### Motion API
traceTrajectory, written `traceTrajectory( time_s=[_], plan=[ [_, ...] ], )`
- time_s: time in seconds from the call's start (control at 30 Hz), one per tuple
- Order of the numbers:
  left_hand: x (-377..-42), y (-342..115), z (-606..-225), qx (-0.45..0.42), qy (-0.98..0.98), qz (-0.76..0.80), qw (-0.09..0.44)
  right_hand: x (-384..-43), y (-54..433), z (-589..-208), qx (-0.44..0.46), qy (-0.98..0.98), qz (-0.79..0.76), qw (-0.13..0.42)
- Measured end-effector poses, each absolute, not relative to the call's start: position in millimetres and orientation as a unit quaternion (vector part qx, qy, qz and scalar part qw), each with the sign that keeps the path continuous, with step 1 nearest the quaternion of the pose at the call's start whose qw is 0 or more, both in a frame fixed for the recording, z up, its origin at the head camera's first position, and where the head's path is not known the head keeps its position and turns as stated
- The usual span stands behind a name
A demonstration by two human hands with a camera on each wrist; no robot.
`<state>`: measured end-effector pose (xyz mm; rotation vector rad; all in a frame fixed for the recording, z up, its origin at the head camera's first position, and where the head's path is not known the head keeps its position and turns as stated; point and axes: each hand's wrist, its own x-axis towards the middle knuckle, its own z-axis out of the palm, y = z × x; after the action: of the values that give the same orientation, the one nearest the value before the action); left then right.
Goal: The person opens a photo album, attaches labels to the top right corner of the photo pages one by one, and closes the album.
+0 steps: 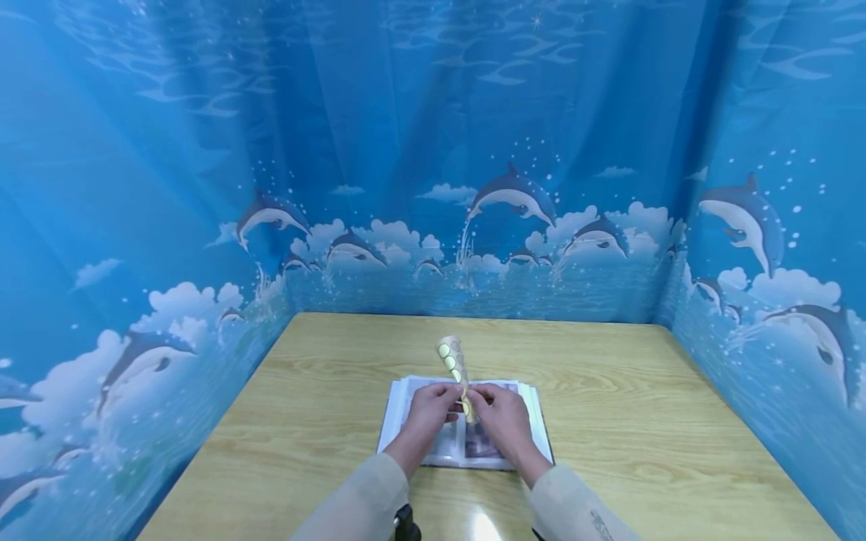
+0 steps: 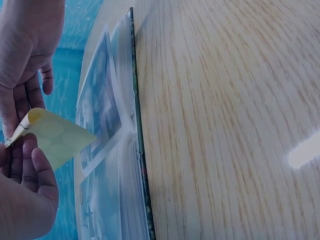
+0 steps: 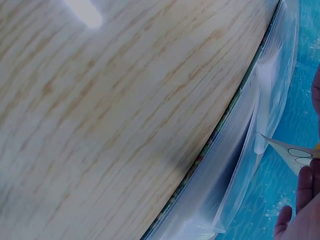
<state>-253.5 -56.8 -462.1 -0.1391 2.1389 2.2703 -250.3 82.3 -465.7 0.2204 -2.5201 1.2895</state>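
A curled, pale paper sheet with yellow-green circles [image 1: 453,361] stands tilted above an open photo album [image 1: 391,432]. My left hand [image 1: 429,409] pinches the sheet from the left with thumb and fingers. From the other side my right hand [image 1: 504,421] pinches it too, the fingertips of both hands close together. In the left wrist view, the sheet's loose corner [image 2: 65,137] points down over the album. The right wrist view catches this corner [image 3: 287,152] with outlined circles on it. Photos in clear sleeves [image 2: 102,95] fill the album pages. Part of the sheet is hidden behind my fingers.
The album lies on a light wood-grain table [image 1: 304,421], near its front. Blue curtains with dolphins [image 1: 514,195] hang behind the table and along both sides. A bright glare spot [image 1: 483,526] shows on the table at the front.
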Motion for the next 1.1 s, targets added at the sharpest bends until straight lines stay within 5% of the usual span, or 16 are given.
traceTrajectory(
  time_s=[0.6,1.1],
  plan=[
    [-254.5,-56.9,-462.7,-0.039,0.695,0.718,-0.004,-250.4,81.5,-466.5,0.059,-0.878,0.448,0.158],
    [-257.1,-63.9,-462.9,-0.068,0.705,0.706,-0.002,-253.3,86.9,-465.5,0.002,-0.852,0.512,0.105]
  ],
)
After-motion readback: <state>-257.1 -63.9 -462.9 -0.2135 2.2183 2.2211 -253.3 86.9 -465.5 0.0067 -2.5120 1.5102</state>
